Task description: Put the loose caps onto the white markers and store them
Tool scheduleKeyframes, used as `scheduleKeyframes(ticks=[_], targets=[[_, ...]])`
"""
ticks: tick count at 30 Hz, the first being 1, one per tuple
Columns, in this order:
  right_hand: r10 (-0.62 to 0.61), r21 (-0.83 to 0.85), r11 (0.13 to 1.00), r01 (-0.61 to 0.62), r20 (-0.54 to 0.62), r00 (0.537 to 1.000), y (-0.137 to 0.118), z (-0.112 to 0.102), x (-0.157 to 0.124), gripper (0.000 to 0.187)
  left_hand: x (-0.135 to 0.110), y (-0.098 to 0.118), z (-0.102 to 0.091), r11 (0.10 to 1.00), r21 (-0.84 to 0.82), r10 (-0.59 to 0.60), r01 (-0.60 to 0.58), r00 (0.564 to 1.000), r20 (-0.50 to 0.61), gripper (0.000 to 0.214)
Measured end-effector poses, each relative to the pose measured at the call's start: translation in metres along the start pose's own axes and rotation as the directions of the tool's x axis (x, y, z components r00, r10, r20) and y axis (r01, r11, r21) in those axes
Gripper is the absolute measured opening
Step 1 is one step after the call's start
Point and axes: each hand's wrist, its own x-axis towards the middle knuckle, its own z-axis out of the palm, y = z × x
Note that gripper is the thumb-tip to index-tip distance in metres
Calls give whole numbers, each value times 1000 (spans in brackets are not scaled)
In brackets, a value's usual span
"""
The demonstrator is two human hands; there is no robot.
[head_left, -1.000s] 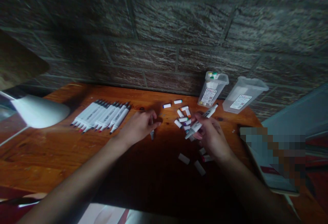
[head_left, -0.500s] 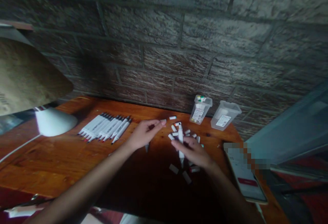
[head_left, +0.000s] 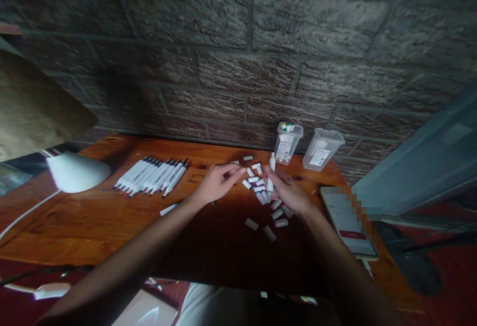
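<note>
My right hand (head_left: 288, 192) is closed around a white marker (head_left: 271, 179), held nearly upright over the loose caps. My left hand (head_left: 219, 181) is beside the pile, with thumb and forefinger tips drawn together near a white cap (head_left: 250, 172). Whether anything small is between those fingertips is hidden. Several white caps with coloured ends, such as an orange-ended cap (head_left: 255, 166) and a purple-ended cap (head_left: 247, 184), lie below and between my hands. Two more caps, including a plain-looking cap (head_left: 270, 233), lie nearer me. Left of my left hand is a row of white markers (head_left: 152, 176).
Two clear plastic boxes, a left box (head_left: 289, 137) with several items inside and a right box (head_left: 323, 149), stand by the brick wall (head_left: 223, 67). A phone (head_left: 348, 226) lies on the wooden table's (head_left: 93, 226) right side. A lamp (head_left: 76, 172) stands left. One marker (head_left: 168, 209) lies apart.
My right hand has raised the marker up and slightly to the right. My left hand has moved a little right, towards the caps. The view has shifted, uncovering a lone marker by my left forearm.
</note>
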Motion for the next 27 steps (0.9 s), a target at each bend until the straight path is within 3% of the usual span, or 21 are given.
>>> scheduleKeyframes(ticks=[4,8,11,13,15,18,20,22,24,27], targets=[[-61,-217,971,101,183,981,-2,8,-8,40,-2,10,6,925,-332,-133,188,975,181,44],[-167,-337,897,285,339,926,3,13,-8,40,-3,11,6,866,-396,-159,305,919,360,36],[-149,-364,878,311,408,901,3,14,-8,41,-6,12,8,826,-437,-167,356,895,414,34],[-146,-319,901,295,417,897,-1,13,-9,38,-6,12,9,772,-509,-186,381,901,392,31],[-139,-233,944,232,358,923,-5,9,-8,38,-4,11,10,694,-616,-214,373,924,318,29],[-116,-106,986,127,110,987,-5,-5,-1,39,2,9,9,573,-747,-278,338,937,211,33],[-147,-99,985,138,-88,985,-1,-17,6,38,5,8,7,523,-786,-326,329,930,171,37],[-206,-198,966,166,-206,957,5,-27,12,35,8,7,6,506,-802,-364,319,921,137,39],[-263,-375,912,165,-228,938,9,-31,15,31,8,8,4,511,-804,-373,304,921,112,40],[-283,-597,785,168,-103,954,14,-28,13,20,7,10,3,528,-796,-359,295,927,106,38]])
